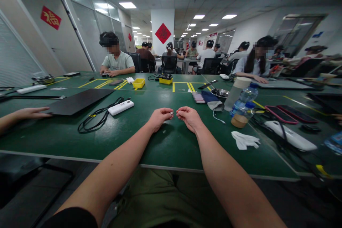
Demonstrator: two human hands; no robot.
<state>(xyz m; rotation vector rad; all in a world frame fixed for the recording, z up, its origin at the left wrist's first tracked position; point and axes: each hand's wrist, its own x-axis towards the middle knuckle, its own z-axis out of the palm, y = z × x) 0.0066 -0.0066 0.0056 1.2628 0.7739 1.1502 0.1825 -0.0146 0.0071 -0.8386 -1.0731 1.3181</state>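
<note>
Both hands pinch a tiny metal bit (172,113) over the tabletop (80,139) (left hand (159,117), right hand (188,117), fingers pressed tight); fiddly joining step, I guess.

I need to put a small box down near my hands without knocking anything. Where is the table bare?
Bare green table lies between the left hand and the black cable, and in front of both hands toward the near edge. Right of the right hand it is crowded: white tissue, water bottle, phones.
</note>
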